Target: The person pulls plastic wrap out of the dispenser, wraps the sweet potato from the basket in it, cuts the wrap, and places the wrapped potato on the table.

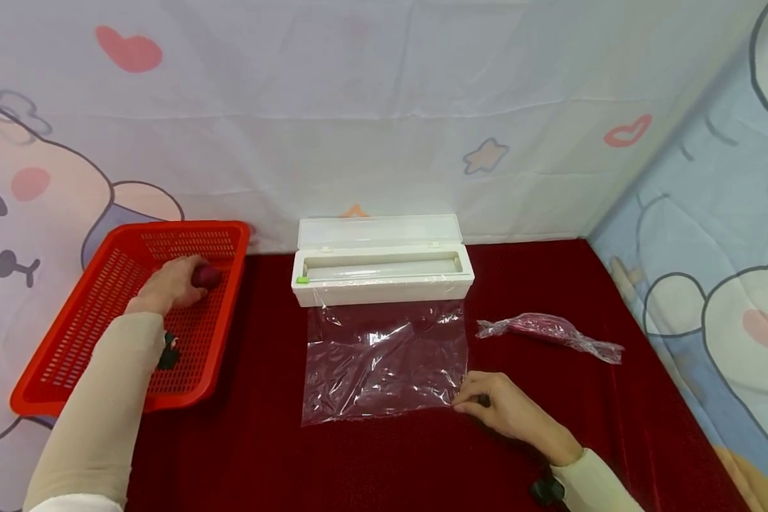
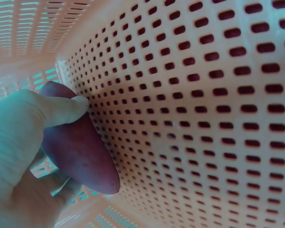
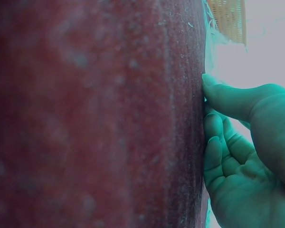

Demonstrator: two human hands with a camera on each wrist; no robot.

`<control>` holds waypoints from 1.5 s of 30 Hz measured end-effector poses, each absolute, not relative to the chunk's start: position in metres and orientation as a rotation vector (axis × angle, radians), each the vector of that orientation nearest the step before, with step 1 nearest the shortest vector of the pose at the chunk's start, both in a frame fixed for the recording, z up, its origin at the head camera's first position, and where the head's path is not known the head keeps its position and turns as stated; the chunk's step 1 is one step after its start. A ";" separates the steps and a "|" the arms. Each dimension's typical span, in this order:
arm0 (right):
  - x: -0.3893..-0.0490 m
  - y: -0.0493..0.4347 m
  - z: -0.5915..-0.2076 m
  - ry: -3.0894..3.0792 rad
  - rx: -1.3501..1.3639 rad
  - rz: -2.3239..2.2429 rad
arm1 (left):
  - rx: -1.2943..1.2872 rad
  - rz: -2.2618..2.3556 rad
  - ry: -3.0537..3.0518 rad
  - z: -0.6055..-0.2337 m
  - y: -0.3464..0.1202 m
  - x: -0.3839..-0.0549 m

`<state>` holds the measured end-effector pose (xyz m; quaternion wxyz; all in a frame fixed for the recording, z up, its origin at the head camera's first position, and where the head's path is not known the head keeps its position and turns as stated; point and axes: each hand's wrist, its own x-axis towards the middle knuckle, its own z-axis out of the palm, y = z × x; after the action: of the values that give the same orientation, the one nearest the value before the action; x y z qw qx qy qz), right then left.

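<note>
Inside the red plastic basket (image 1: 229, 313), my left hand (image 1: 169, 284) grips a purple sweet potato (image 1: 208, 276). The left wrist view shows the thumb across the sweet potato (image 2: 80, 147), its tapered end close to the perforated basket surface (image 2: 180, 109). A sheet of clear cling film (image 1: 384, 363) stretches over the dark red cloth from a white dispenser box (image 1: 384, 291). My right hand (image 1: 502, 405) pinches the sheet's near right corner between thumb and fingers. In the right wrist view that hand (image 3: 247, 156) is low against the cloth.
The box's clear lid (image 1: 379, 231) stands raised, with a film roll (image 1: 384, 270) inside and a green slider (image 1: 303, 280) at its left end. A reddish item wrapped in film (image 1: 547, 328) lies to the right. A patterned curtain (image 1: 371, 107) closes off the back.
</note>
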<state>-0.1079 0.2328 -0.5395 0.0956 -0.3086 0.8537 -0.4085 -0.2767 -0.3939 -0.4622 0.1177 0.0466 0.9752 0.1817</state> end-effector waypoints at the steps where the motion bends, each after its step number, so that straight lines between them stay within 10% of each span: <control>1: -0.108 0.233 -0.539 2.530 -0.919 -1.212 | 0.138 0.530 2.855 -0.461 -0.394 -0.277; 45: -0.112 0.233 -0.539 2.542 -0.935 -1.205 | 0.299 0.284 3.204 -0.370 -0.393 -0.251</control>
<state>-0.1122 0.2328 -0.5394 0.0883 -0.3141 0.8541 -0.4050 -0.2514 -0.3928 -0.3699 -0.0442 0.0924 0.9909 0.0878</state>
